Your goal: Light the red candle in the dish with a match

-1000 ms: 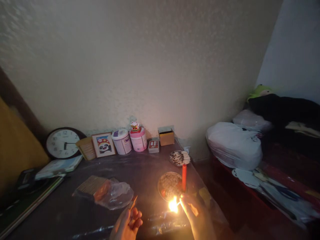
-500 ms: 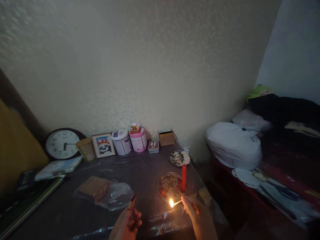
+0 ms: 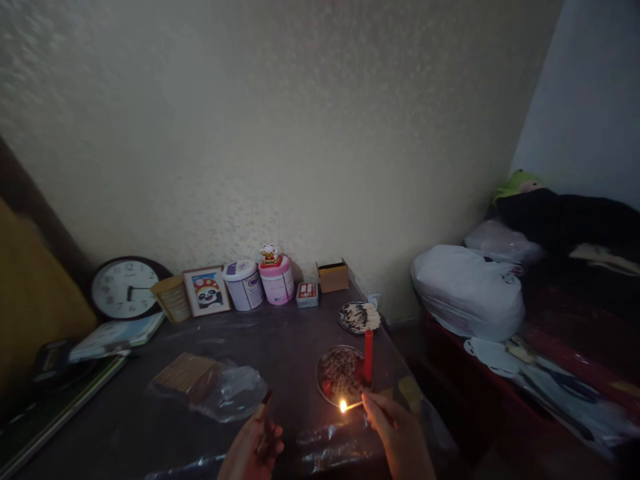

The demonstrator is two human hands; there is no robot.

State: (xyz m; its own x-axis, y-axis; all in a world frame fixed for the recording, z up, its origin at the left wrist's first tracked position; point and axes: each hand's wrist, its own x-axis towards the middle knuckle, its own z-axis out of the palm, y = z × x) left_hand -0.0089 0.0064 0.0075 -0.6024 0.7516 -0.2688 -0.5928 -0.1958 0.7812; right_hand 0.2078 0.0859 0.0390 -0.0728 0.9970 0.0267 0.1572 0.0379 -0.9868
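We see only two bare hands at the bottom edge of the view. The left hand (image 3: 253, 450) shows no glove, no ring and no sleeve, and its fingers look slim in the dim light. The right hand (image 3: 397, 437) is also uncovered, with a bare wrist below it, and we see no watch or bracelet on it

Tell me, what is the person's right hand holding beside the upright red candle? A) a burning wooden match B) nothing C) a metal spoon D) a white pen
A: the right hand pinches a thin burning wooden match, its small flame glowing near the base of the unlit upright red candle.
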